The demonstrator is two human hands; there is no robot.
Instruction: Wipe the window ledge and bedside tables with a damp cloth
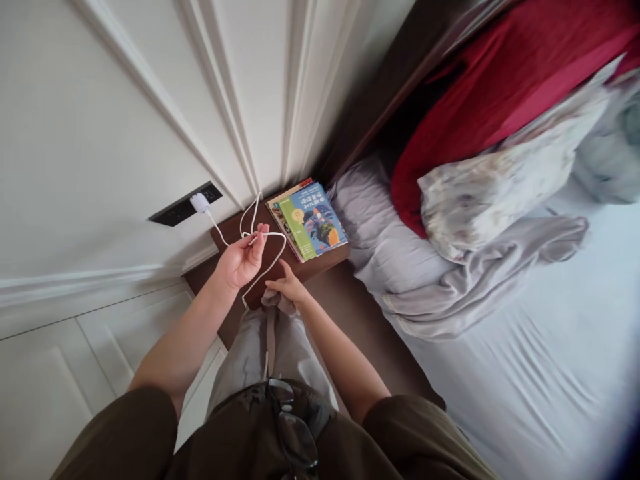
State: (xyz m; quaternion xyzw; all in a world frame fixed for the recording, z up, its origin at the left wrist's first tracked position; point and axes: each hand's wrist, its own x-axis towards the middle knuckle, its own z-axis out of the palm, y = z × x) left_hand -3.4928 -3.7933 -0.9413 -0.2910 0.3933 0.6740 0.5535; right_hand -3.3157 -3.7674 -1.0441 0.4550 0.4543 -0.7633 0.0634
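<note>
My left hand (245,259) pinches a thin white charging cable (278,259) between thumb and fingertips, above a dark brown nightstand (320,261). From the pinch the cable loops to the right and hangs down toward my legs. Another stretch of it runs to a white charger (200,203) plugged into a black wall socket panel (173,213). Below and right of the loop is my right hand (289,285), its thumb and index finger apart and nothing visible between them.
Books (313,223) lie stacked on the nightstand against the wall. To the right stands a bed with rumpled grey bedding (440,293), a patterned pillow (505,193) and a red cover (480,113). Eyeglasses (295,430) hang from my shirt. White cabinet doors (100,373) are at the left.
</note>
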